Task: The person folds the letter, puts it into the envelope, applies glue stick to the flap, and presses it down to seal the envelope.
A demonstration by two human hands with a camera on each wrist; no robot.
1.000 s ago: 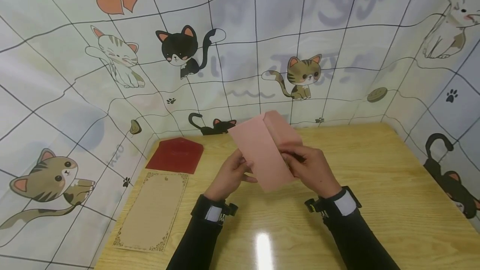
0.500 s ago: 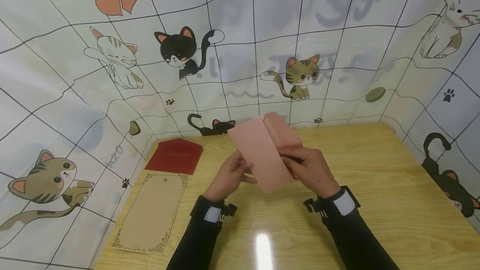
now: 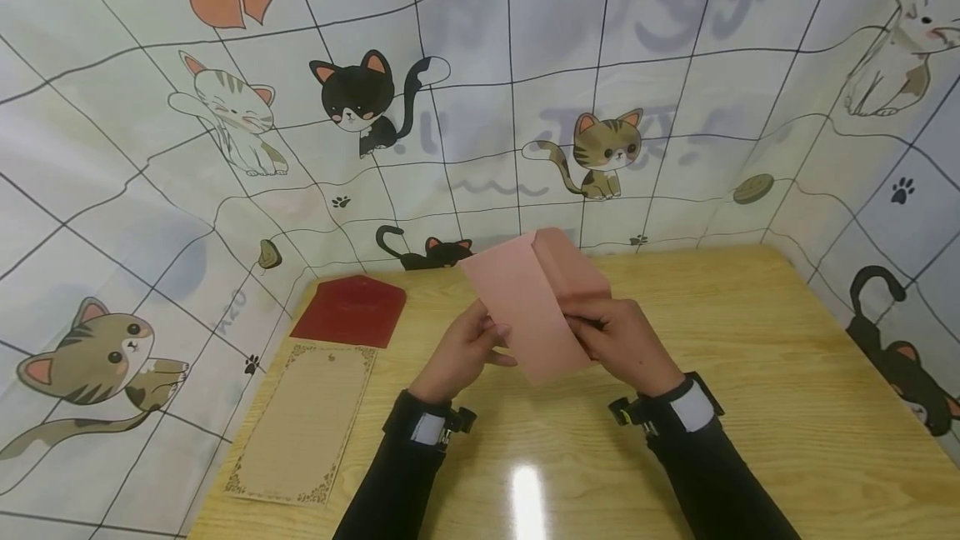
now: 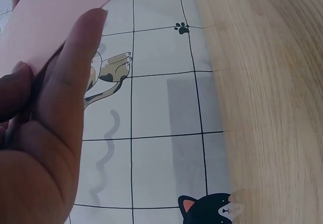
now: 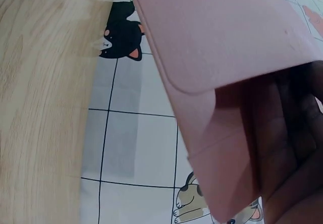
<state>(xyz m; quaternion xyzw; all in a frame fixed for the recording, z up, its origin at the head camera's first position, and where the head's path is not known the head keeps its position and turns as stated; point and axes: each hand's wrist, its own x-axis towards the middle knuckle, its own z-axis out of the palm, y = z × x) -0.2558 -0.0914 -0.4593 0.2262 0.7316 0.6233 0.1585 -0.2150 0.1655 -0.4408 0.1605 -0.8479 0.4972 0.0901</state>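
A pink envelope (image 3: 528, 307) is held tilted above the table, its flap (image 3: 573, 269) folded out to the upper right. My left hand (image 3: 457, 357) grips its left edge, thumb on the near face and other fingers behind. In the left wrist view the edge of the envelope (image 4: 55, 17) lies between thumb and fingers. My right hand (image 3: 626, 344) holds the envelope at its mouth. In the right wrist view the fingers (image 5: 272, 128) of that hand reach under the front panel (image 5: 227, 37) into the gaping pocket; their tips are hidden inside.
A red envelope (image 3: 348, 311) lies at the table's back left corner. Below it is a tan letter sheet (image 3: 303, 423) with an ornate border. The wooden table (image 3: 787, 373) meets a cat-print cloth wall (image 3: 480, 107) at the back and sides.
The pink envelope has shifted very slightly right and down in the head view, with both hands keeping their hold. The red envelope and tan sheet stay where they were.
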